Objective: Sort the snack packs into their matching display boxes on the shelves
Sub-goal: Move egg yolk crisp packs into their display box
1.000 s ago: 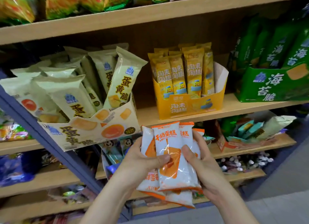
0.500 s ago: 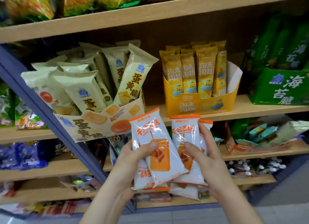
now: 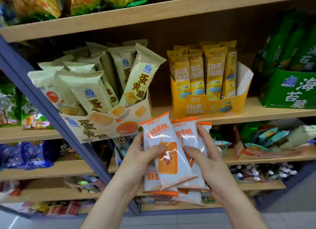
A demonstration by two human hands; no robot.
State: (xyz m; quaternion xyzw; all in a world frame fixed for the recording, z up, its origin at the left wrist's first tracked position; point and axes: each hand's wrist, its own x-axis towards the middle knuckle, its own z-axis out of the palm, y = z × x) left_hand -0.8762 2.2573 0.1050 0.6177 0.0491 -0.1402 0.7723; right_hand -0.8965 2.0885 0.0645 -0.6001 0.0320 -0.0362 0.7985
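Observation:
I hold a bundle of white-and-orange cake packs (image 3: 171, 153) in front of the shelves, low in the middle of the view. My left hand (image 3: 136, 158) grips the bundle from the left with its thumb across the front pack. My right hand (image 3: 205, 162) grips it from the right, thumb on the front too. The front pack tilts to the left. Above the bundle stand a cream egg-yolk crisp display box (image 3: 102, 127) full of pale packs and a yellow display box (image 3: 210, 107) with upright yellow packs.
A green seaweed crisp box (image 3: 290, 92) stands at the right of the same shelf. A blue slanted shelf post (image 3: 51, 112) crosses the left side. An opened orange box (image 3: 266, 153) with mixed packs lies on the shelf below right. Lower shelves hold assorted snacks.
Both hands have raised the bundle a little and fanned the front pack to the left. The view has shifted left, so the shelf boxes sit further right in the frame.

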